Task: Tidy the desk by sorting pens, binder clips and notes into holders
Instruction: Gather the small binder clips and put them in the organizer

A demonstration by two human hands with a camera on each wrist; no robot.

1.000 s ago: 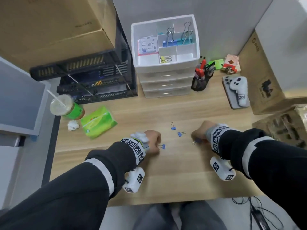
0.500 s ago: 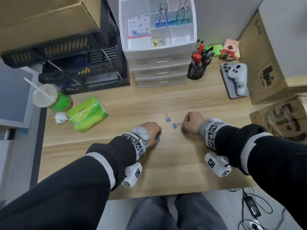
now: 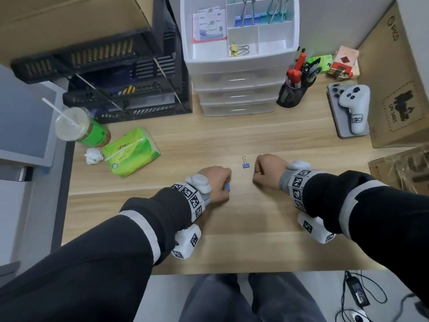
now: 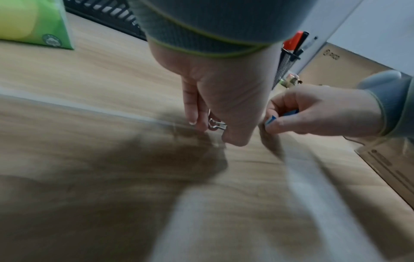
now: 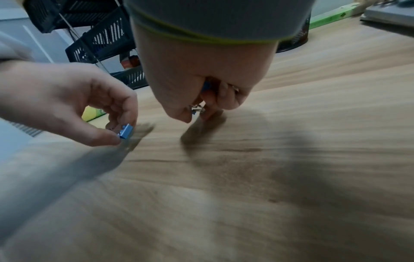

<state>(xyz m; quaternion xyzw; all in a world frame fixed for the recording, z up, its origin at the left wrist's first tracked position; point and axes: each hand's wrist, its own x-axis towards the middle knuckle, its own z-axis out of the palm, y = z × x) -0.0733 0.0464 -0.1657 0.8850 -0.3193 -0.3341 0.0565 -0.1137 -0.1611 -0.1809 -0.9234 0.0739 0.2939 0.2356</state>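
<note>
Head view shows both hands low over the pale wooden desk (image 3: pixel 232 219), apart. The left hand (image 3: pixel 214 183) pinches a small blue metal binder clip (image 5: pixel 125 131); the right hand (image 3: pixel 269 169) curls round another blue clip (image 5: pixel 197 109), seemingly gathering them. A third blue clip (image 3: pixel 245 162) lies between them, short of the white compartmented drawer organiser (image 3: pixel 239 52).

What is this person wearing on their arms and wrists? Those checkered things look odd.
Both arms are in black sleeves with a pale grey band across each forearm. Each wrist has a grey cuff edged in yellow-green, wrapped by a white strap of black-and-white square markers. A white marker-covered box hangs under each wrist. The right hand wears a ring.
</note>
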